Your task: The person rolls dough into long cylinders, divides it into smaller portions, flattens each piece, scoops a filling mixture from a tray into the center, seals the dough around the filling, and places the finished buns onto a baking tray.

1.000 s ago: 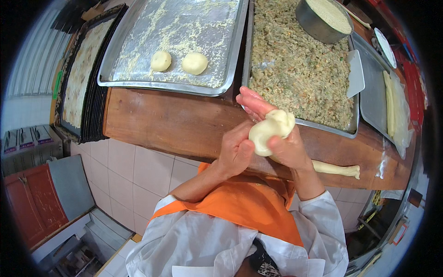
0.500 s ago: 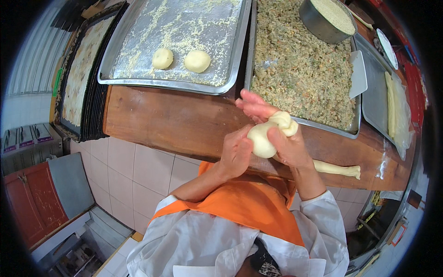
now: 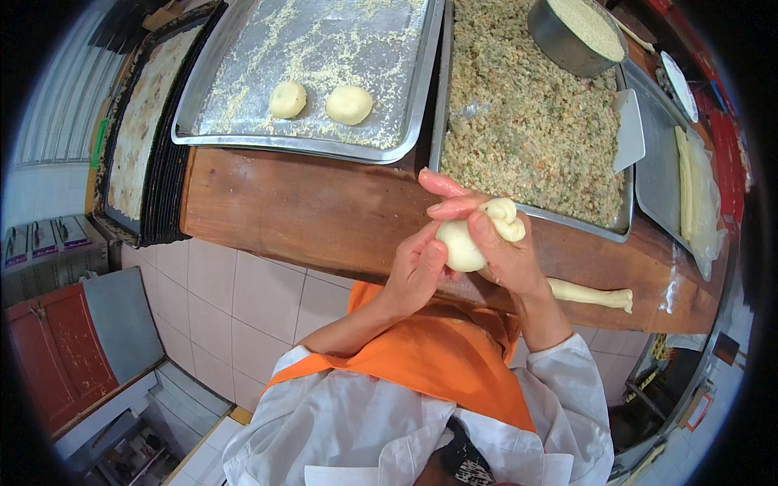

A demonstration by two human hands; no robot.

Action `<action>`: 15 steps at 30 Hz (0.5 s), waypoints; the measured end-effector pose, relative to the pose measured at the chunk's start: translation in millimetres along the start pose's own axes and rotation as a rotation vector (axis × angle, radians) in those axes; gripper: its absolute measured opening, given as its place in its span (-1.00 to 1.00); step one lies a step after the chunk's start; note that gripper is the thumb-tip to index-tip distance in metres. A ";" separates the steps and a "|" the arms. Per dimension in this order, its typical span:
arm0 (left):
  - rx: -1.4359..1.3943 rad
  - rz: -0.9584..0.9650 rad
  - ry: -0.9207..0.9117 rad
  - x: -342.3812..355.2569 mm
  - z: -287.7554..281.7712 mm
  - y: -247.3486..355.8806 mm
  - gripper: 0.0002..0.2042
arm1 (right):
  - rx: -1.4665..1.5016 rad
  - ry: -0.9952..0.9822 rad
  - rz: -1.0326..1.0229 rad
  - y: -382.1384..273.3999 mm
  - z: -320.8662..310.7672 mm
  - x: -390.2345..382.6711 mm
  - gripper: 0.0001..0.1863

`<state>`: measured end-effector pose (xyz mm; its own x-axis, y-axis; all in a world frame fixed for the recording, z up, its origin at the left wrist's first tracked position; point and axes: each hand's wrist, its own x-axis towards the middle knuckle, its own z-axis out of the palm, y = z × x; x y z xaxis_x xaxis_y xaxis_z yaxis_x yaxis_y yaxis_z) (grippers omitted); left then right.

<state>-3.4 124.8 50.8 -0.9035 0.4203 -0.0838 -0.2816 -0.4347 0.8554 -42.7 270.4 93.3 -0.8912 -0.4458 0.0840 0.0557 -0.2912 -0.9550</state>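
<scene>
Between my two hands is a smooth, pale dough ball with a twisted knot of dough at its upper right. My right hand wraps round it, thumb pressed beside the knot and fingers reaching up to the left behind it. Cupped against the ball's left side, my left hand has its fingers bent and its thumb on the dough. On the wooden table, a rope of dough runs out to the right from behind my right wrist. Two round dough balls, a left one and a right one, sit on a metal tray.
The metal tray is strewn with pale crumbs. A deep tray of chopped filling holds a round tin of pale grains and a white scraper. Dark baking trays are stacked at left. Another tray carries plastic-covered dough.
The ball has turned slightly in my hands, and its knot has shifted a little to the right. My right fingers are drawn closer over the dough. The rest stays put.
</scene>
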 end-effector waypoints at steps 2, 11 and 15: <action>-0.044 -0.106 0.020 0.0 0.4 3.7 -0.53 | -0.106 -0.028 -0.022 4.4 -6.6 3.0 -0.59; -0.246 -0.111 0.142 13.4 -2.0 23.7 -0.53 | -0.206 0.077 0.149 -15.9 -20.1 -0.8 -0.70; -0.170 -0.085 0.197 12.9 4.9 31.9 -0.54 | -0.204 0.013 0.161 -26.4 -22.9 0.3 -0.77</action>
<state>-22.5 120.2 79.5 -0.9151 0.3050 -0.2639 -0.3943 -0.5390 0.7443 -54.8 297.3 112.0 -0.8839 -0.4613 -0.0764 0.1067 -0.0399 -0.9935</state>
